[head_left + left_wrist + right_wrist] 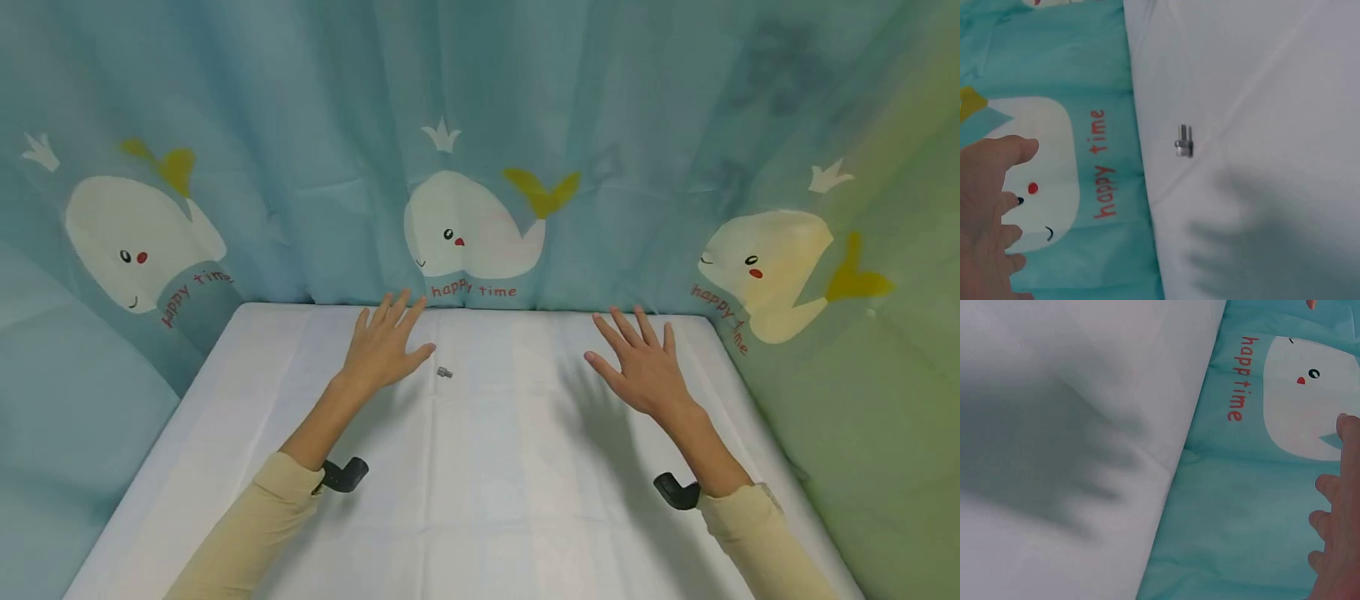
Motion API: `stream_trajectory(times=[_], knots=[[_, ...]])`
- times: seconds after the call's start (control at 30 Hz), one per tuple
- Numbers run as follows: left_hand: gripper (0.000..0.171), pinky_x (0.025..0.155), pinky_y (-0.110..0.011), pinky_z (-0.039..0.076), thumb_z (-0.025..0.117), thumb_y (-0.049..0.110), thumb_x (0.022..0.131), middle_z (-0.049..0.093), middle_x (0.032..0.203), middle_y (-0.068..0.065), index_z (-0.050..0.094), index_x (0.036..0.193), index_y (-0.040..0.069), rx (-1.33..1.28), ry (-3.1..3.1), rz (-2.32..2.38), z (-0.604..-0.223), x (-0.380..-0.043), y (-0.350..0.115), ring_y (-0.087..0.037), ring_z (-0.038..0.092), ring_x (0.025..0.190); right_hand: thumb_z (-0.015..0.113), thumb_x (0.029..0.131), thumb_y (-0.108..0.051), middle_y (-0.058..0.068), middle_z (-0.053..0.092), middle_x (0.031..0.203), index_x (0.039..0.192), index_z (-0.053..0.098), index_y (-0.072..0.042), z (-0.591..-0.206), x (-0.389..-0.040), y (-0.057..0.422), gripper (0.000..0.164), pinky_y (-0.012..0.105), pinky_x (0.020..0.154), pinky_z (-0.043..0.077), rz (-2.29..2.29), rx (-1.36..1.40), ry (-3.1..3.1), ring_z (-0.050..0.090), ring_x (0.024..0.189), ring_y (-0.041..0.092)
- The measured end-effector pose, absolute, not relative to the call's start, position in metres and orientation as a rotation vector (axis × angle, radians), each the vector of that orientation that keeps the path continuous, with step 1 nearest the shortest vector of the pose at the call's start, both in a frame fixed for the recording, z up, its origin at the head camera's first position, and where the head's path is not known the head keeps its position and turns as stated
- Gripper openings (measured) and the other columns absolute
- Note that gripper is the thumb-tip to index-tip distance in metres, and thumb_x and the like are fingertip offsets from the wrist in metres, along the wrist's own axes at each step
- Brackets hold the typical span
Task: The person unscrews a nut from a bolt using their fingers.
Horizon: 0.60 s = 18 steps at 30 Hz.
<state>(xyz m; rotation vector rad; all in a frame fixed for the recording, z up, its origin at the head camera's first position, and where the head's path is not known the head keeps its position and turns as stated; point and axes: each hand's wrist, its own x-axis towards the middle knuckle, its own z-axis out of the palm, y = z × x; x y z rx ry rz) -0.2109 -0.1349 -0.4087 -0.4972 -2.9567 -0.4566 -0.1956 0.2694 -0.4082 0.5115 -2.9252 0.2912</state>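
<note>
A small silvery metal piece [445,372] lies on the white-covered table [495,467], a little left of the middle. Close up in the left wrist view, this metal piece [1184,142] has a wide collar at one end and a narrower stem, much like a bolt. My left hand [381,350] hovers over the table just left of it, fingers spread and straight, holding nothing. Farther off on the other side, my right hand [643,371] is also spread with straight fingers and bare palm side down. Its shadow falls on the cloth beneath.
Blue curtain [337,217] with printed white whales [480,233] and red lettering hangs along the table's far edge and wraps both sides, turning greenish at right. Black curved mounts [347,475] sit at both wrists, by the beige sleeves [255,525].
</note>
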Motion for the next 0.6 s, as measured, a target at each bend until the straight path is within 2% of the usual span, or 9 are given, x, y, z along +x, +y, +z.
stream_trajectory(times=[0.13, 0.37, 0.6], knots=[[0.073, 0.112, -0.066, 0.018, 0.062, 0.04, 0.098, 0.025, 0.16, -0.02, 0.032, 0.157, 0.009, -0.486, -2.938, -0.534, -0.412, -0.208, -0.139, -0.043, 0.02, 0.146, 0.05, 0.102, -0.051, 0.015, 0.026, 0.161, 0.156, 0.037, -0.015, -0.411, -0.197, 0.266, 0.066, 0.074, 0.109, 0.004, 0.345, 0.536, -2.908, 0.012, 0.148, 0.043], [0.061, 0.105, -0.06, 0.037, 0.062, 0.025, 0.099, 0.043, 0.149, -0.021, 0.04, 0.151, 0.004, -0.455, -2.914, -0.878, -0.42, -0.205, -0.143, -0.042, 0.04, 0.135, 0.066, 0.098, -0.032, 0.022, 0.044, 0.148, 0.142, 0.052, -0.002, -0.421, -0.196, 0.254, 0.055, 0.062, 0.109, 0.03, 0.633, 0.617, -2.861, 0.038, 0.136, 0.044], [0.044, 0.099, -0.051, 0.047, 0.066, 0.011, 0.097, 0.06, 0.13, -0.024, 0.053, 0.137, -0.005, -0.497, -2.866, -1.126, -0.438, -0.206, -0.149, -0.039, 0.058, 0.119, 0.071, 0.095, -0.024, 0.02, 0.054, 0.14, 0.136, 0.057, 0.001, -0.438, -0.198, 0.23, 0.05, 0.055, 0.108, 0.036, 0.905, 0.605, -2.859, 0.046, 0.132, 0.038]])
